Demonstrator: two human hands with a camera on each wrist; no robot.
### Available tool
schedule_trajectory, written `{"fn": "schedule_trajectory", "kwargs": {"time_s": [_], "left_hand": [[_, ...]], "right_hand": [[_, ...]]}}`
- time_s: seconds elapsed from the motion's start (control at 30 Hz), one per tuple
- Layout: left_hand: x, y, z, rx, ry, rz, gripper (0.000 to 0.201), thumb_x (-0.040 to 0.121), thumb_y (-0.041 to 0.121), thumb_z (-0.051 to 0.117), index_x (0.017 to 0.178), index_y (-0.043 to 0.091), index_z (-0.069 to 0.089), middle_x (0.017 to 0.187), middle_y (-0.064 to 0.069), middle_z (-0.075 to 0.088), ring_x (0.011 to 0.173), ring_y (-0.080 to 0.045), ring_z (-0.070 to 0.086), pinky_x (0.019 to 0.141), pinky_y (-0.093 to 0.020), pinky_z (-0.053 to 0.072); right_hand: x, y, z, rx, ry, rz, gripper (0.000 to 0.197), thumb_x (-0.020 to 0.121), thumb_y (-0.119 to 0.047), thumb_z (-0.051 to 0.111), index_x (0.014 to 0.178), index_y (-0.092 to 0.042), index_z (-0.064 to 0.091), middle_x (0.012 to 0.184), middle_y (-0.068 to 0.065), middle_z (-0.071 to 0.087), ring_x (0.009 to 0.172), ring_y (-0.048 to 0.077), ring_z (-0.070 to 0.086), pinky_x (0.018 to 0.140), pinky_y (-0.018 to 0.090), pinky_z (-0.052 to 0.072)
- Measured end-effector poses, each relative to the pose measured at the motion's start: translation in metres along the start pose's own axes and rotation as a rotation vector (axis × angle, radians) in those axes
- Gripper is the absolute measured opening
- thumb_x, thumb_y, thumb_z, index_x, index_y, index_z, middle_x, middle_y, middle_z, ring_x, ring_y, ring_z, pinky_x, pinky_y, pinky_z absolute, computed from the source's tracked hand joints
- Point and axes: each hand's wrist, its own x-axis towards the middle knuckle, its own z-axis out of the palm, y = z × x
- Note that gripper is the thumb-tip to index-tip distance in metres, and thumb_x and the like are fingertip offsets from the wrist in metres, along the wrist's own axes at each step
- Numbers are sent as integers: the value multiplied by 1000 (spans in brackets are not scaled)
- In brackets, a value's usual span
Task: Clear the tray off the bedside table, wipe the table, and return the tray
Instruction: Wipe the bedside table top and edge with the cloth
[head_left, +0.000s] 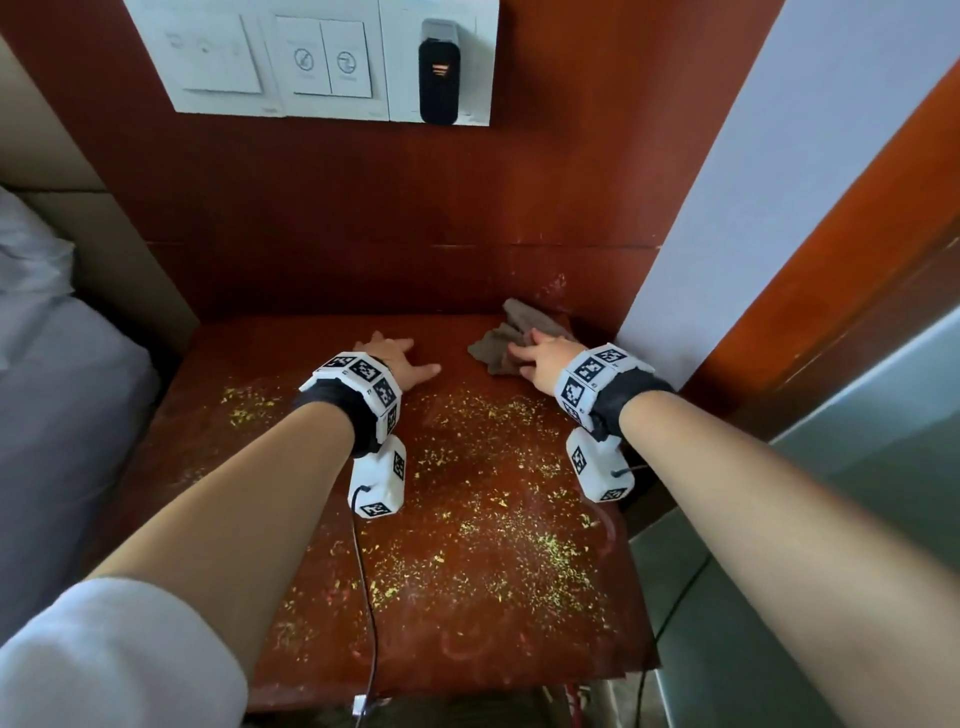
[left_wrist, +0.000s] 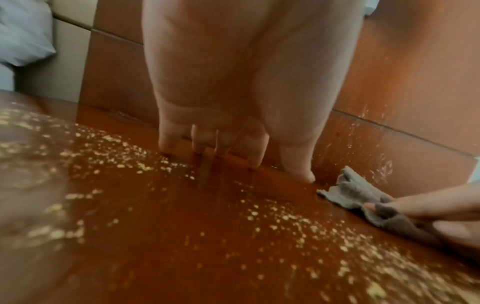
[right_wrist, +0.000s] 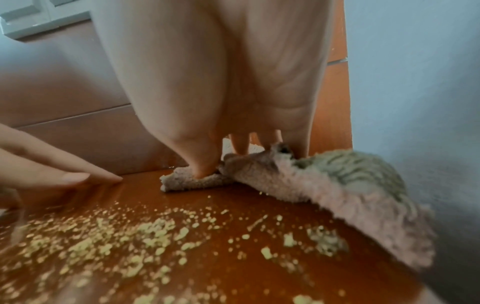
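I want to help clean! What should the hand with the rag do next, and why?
Probably drag the cloth toward the near edge. The right hand presses it down at the table's back right corner, yellow crumbs cover the wood in front, and the left hand rests flat beside it.

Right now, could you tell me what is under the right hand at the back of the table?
The right hand presses a crumpled grey cloth onto the bedside table. Whether crumbs lie beneath the cloth cannot be seen.

Right hand (right_wrist: 221, 86) pressing a grey cloth (right_wrist: 298, 176) onto the crumb-strewn (right_wrist: 145, 236) table (right_wrist: 221, 277), left fingertips (right_wrist: 78, 176) resting nearby.
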Motion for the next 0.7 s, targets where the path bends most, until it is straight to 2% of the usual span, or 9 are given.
{"fn": "schedule_trajectory", "kwargs": {"time_s": [0.07,0.13,0.23,0.3,0.47,0.63,0.7], "left_hand": [[3,2,-2,49,-6,3,68,94,57,35,151,28,15,160,-12,0,145,-39,7,117,-48,18],[5,4,-7,108,-5,20,63,97,53,31,151,25,16,159,-14,6,145,-36,12,117,-45,21],[5,4,-10,168,-16,37,61,98,48,32,152,25,16,158,-14,10,145,-34,16,115,-42,24],[4,5,-9,207,-24,32,62,98,47,35,152,26,12,158,-15,9,144,-35,19,114,-42,26],[3,6,-12,230,-60,22,62,98,46,35,152,27,9,159,-15,5,145,-37,15,115,-43,22],[1,12,-10,240,-63,22,65,99,43,35,153,23,5,159,-15,6,146,-36,4,117,-44,13],[3,14,-9,244,-59,18,64,100,43,34,153,23,4,159,-16,6,146,-36,4,117,-46,13]], "right_hand": [[3,2,0,9,-6,9,53,102,-35,31,151,-30,14,160,11,-2,145,40,6,119,48,12],[7,4,-2,19,1,19,53,102,-35,31,151,-30,13,160,10,-2,146,38,5,120,45,10],[11,3,-7,30,27,34,50,103,-34,28,151,-30,15,160,8,3,146,35,9,118,41,10],[14,3,-8,35,38,40,50,103,-35,27,151,-30,14,160,9,1,147,33,7,119,40,8],[15,4,-12,56,44,44,51,104,-34,26,152,-28,12,160,11,-1,148,28,4,119,36,3],[12,4,-9,52,40,39,53,103,-36,28,152,-29,11,160,10,-2,148,30,4,119,35,2],[9,6,-4,54,48,30,54,102,-38,31,152,-31,11,161,8,-2,147,32,4,119,35,3]]}}
